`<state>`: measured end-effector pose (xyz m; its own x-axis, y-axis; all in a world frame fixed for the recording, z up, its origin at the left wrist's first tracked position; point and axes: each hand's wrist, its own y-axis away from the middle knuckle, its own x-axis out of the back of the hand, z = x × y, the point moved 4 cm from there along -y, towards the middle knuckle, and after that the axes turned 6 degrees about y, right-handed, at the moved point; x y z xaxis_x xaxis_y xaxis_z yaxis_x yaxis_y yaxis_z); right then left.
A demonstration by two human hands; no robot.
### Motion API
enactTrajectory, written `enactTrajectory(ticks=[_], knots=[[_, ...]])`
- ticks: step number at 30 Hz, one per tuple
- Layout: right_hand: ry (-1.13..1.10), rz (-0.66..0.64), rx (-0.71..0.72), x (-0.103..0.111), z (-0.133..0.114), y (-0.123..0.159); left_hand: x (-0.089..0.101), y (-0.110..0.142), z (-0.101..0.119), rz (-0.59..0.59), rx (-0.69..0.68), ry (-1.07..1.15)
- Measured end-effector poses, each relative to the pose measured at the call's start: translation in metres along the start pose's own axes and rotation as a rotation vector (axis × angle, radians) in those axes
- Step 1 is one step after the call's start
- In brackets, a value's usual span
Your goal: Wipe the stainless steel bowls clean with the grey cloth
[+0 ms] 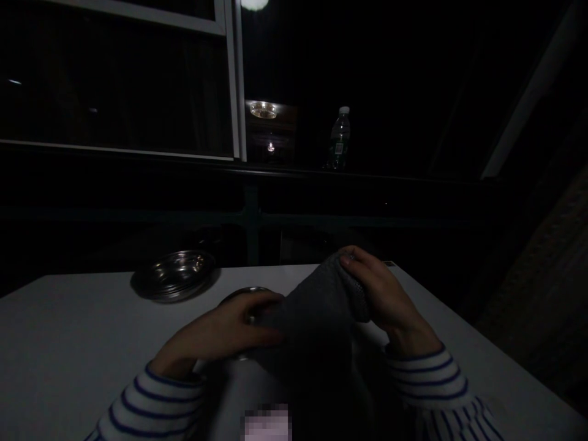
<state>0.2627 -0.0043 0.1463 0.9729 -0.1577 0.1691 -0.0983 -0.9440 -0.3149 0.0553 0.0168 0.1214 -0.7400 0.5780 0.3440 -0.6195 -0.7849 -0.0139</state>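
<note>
A dark grey cloth [316,300] is stretched between my two hands above the white table. My right hand [379,288] pinches its upper right corner, thumb and fingers closed, with a fold hanging below. On the other side, my left hand [229,327] grips the cloth's left edge between thumb and fingers. Behind that hand, a metal bowl or dish [250,290] is mostly hidden; only its shiny rim shows. Whether the left hand also touches this metal piece, I cannot tell in the dim light.
Shiny metal bowls [174,275], apparently stacked, stand at the table's back left. The white table [68,349] ends at a far edge before a dark railing [294,174]. A plastic bottle [339,138] with a white cap stands on that ledge. A window frame [236,79] rises at the left.
</note>
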Motion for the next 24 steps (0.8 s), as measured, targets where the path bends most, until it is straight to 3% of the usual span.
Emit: enactTrajectory(ticks=[4, 8, 12, 17, 22, 24], knots=[[0.072, -0.001, -0.010, -0.001, 0.004, -0.002, -0.014, -0.006, -0.001, -0.061, -0.037, 0.103], [0.194, 0.051, -0.030, 0.005, 0.014, -0.009, -0.012, -0.003, -0.006, -0.026, -0.028, 0.253], [0.414, 0.027, 0.044, 0.002, 0.024, -0.015, -0.013, -0.001, -0.003, -0.053, -0.023, 0.435], [0.536, 0.063, 0.148, -0.005, 0.015, -0.008, -0.013, -0.005, 0.002, 0.076, -0.021, 0.496], [0.340, -0.390, 0.112, -0.026, 0.004, 0.010, -0.008, -0.007, 0.004, 0.179, -0.064, 0.503], [0.387, -0.465, 0.100, -0.031, 0.004, 0.012, -0.006, -0.008, 0.005, 0.205, -0.065, 0.474]])
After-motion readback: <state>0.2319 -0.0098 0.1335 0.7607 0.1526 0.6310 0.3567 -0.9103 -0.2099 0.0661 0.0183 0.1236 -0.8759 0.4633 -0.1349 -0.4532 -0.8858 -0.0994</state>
